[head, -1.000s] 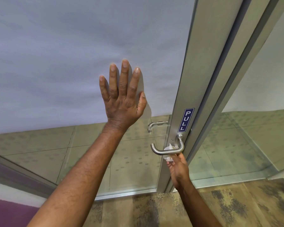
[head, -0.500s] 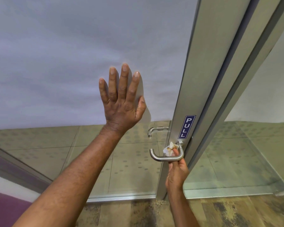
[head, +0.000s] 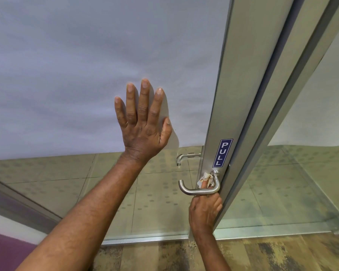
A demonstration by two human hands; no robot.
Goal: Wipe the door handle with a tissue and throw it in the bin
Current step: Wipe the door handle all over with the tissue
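Brushed-steel lever door handle [head: 200,189]: I'm mid-wipe, right hand [head: 205,210] pinching crumpled white tissue [head: 205,178] against it, left hand [head: 143,122] spread flat; binning remains.

Bright, even indoor light; the flat left hand [head: 143,122] throws a soft shadow rightward on frosted glass [head: 86,65]; wide-angle lens bends the grey metal door frame [head: 249,94].

head view, close to the door

looks forward and down from above the door handle [head: 199,187], both forearms entering from below.
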